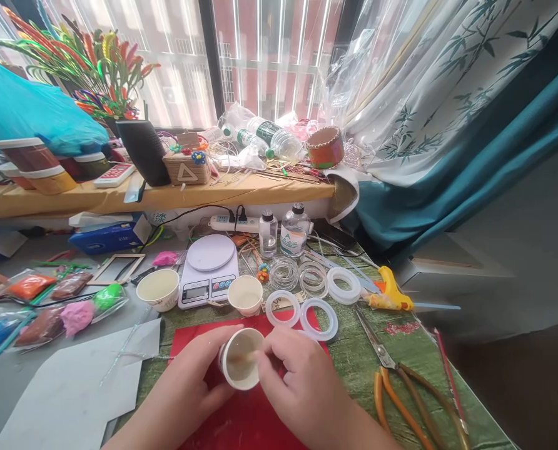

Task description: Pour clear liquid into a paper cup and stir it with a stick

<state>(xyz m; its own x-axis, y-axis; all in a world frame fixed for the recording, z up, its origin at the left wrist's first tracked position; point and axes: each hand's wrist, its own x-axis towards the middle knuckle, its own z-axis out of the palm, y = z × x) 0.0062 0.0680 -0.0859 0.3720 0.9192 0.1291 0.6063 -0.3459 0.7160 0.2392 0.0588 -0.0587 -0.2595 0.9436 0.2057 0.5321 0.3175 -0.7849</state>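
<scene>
Left hand (pixel 204 369) curls round a paper cup (pixel 242 359), tilted above the red mat (pixel 241 415); right hand (pixel 293 375) pinches a blurred stick (pixel 251 357) inside it. Kitchen scale (pixel 210 269) beyond.

"How were the hands posed?"

"The left hand (pixel 199 369) curved inward, thumb and fingers closed in a grip."

"And the right hand (pixel 302 375)?"

"Thumb and index fingertip pinched together, knuckles up, wrist bent slightly; both bare forearms angled in from below."
</scene>
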